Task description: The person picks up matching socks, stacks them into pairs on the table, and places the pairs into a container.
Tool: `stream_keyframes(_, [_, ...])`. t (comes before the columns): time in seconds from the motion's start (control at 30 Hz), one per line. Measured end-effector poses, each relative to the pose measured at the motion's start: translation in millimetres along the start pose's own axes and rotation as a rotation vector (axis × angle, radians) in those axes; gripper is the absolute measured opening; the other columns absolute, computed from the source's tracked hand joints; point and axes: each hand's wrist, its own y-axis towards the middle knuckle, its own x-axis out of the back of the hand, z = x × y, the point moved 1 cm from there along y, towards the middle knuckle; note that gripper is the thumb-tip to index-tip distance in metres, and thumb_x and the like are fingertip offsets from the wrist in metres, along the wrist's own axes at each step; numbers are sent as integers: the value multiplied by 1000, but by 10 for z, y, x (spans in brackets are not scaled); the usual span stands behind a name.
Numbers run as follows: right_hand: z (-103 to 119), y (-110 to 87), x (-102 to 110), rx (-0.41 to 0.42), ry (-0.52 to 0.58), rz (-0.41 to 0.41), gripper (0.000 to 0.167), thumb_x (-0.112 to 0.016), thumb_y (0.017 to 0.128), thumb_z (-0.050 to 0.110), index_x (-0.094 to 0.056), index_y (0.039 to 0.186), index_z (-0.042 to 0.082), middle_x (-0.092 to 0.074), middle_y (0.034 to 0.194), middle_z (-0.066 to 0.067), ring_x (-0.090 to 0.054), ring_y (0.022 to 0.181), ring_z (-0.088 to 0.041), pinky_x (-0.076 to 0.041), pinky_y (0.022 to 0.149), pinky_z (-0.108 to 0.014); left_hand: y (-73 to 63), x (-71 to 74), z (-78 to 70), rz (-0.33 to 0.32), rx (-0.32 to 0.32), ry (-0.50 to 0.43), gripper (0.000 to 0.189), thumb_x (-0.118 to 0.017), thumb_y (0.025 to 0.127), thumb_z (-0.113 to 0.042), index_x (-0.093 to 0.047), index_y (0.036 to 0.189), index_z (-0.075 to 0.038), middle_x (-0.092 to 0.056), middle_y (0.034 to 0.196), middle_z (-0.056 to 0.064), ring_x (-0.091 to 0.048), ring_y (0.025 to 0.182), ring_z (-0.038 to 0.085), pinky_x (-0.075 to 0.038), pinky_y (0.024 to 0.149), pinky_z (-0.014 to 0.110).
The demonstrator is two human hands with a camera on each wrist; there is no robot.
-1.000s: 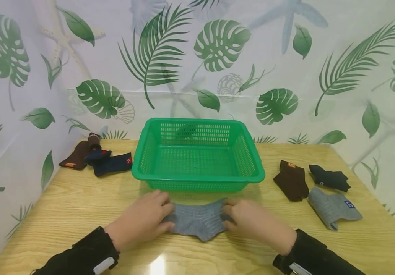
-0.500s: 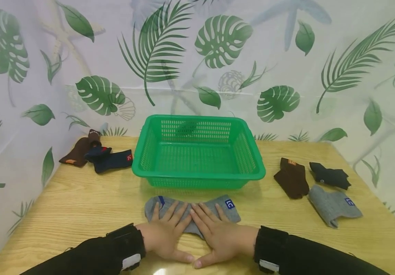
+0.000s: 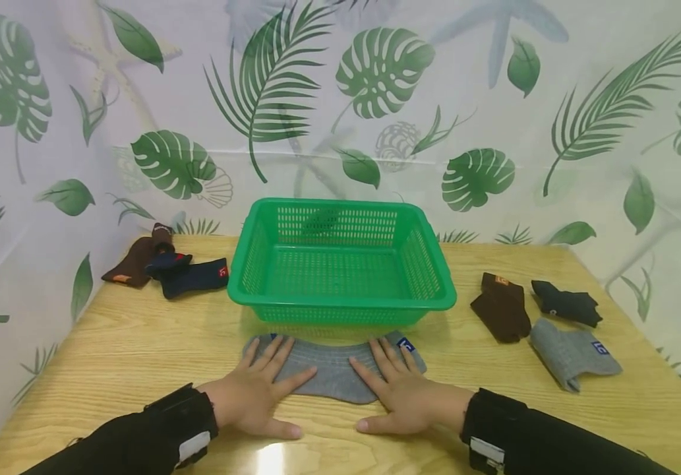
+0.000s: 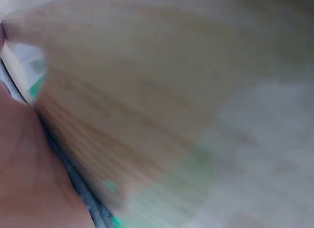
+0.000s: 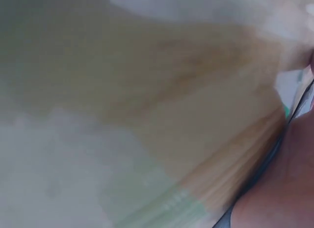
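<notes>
A grey sock (image 3: 334, 373) with a blue label lies flat on the table in front of the basket, its length running left to right. Spread fingers of my left hand (image 3: 254, 392) rest on its toe end at the left. On the label end, my right hand (image 3: 402, 389) presses with straight, splayed fingers. Both thumbs point inward over bare wood. In the left wrist view a strip of the grey sock (image 4: 81, 188) shows beside the palm; the right wrist view has a thin dark edge of it next to the hand (image 5: 289, 179).
A green plastic basket (image 3: 340, 305) stands behind the sock. Brown socks (image 3: 135, 264) and navy socks (image 3: 194, 278) lie at the back left. To the right are a brown sock (image 3: 503, 310), a dark sock (image 3: 565, 303) and another grey sock (image 3: 574, 355).
My hands first held the sock by its ends, then lay flat together at its middle. They have since slid apart to the two ends, and the sock lies smoother and straighter.
</notes>
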Motion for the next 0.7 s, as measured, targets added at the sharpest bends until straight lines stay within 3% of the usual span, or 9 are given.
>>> stream_keyframes(0.2, [-109, -113, -16, -15, 43, -62, 94, -43, 88, 74, -11, 158, 19, 16, 158, -24, 15, 145, -40, 3, 112, -62, -152, 109, 31, 2, 27, -62, 89, -46, 85, -76, -18, 156, -32, 4, 161, 21, 9, 145, 44, -3, 114, 59])
stream_keyframes(0.33, [-158, -195, -2, -1, 45, -53, 94, -44, 91, 69, -12, 157, 12, 12, 158, -26, 13, 145, -41, -1, 111, -66, -191, 145, 32, 26, 0, -97, 89, -50, 87, -71, -16, 157, -28, 3, 161, 19, 8, 145, 44, -4, 114, 60])
stream_keyframes(0.5, [-285, -358, 45, 71, 220, -89, 86, -52, 95, 56, -18, 155, 5, 2, 158, -29, -1, 145, -46, -11, 109, -69, -142, 161, 5, -15, -33, -291, 79, -53, 92, -61, -29, 154, -18, -7, 160, 21, -3, 144, 48, -15, 112, 63])
stream_keyframes(0.6, [-491, -529, 131, 74, 268, -228, 73, -57, 96, 46, -35, 148, 1, -17, 154, -31, -21, 139, -51, -26, 105, -68, -173, 247, 2, -94, -42, -392, 69, -54, 94, -54, -41, 148, -12, -18, 157, 25, -14, 142, 49, -25, 108, 64])
stream_keyframes(0.7, [-858, -740, 306, -65, 134, -437, 51, -63, 95, 31, -55, 130, -4, -48, 135, -30, -48, 121, -50, -43, 92, -62, -232, 380, -10, -180, -70, -405, 61, -55, 95, -51, -50, 140, -10, -27, 154, 25, -25, 140, 47, -30, 106, 62])
